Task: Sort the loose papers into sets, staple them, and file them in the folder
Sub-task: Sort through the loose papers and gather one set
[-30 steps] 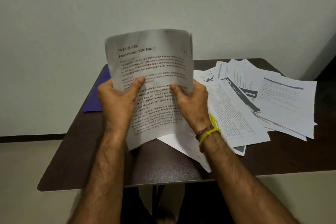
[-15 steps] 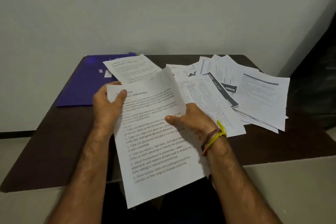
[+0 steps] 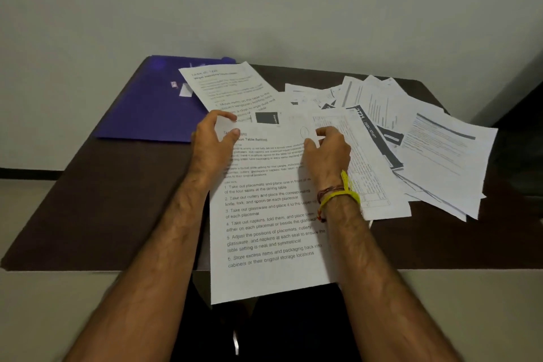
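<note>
A printed sheet headed "Table Setting" (image 3: 267,220) lies in front of me, its lower part hanging over the table's near edge. My left hand (image 3: 213,141) pinches its top left corner between thumb and fingers. My right hand (image 3: 326,147) holds the top right edge with curled fingers. A purple folder (image 3: 147,109) lies flat at the far left of the table. Another printed sheet (image 3: 232,88) rests partly on the folder. A spread pile of loose papers (image 3: 411,144) covers the right half. No stapler is visible.
The dark brown table (image 3: 97,200) stands against a pale wall. Its left front part is bare wood. A dark object (image 3: 523,138) stands beyond the table's right side.
The sheet came down from upright in front of me to lying on the table. Both hands slid up to its top corners. The folder and the sheet on it came into view.
</note>
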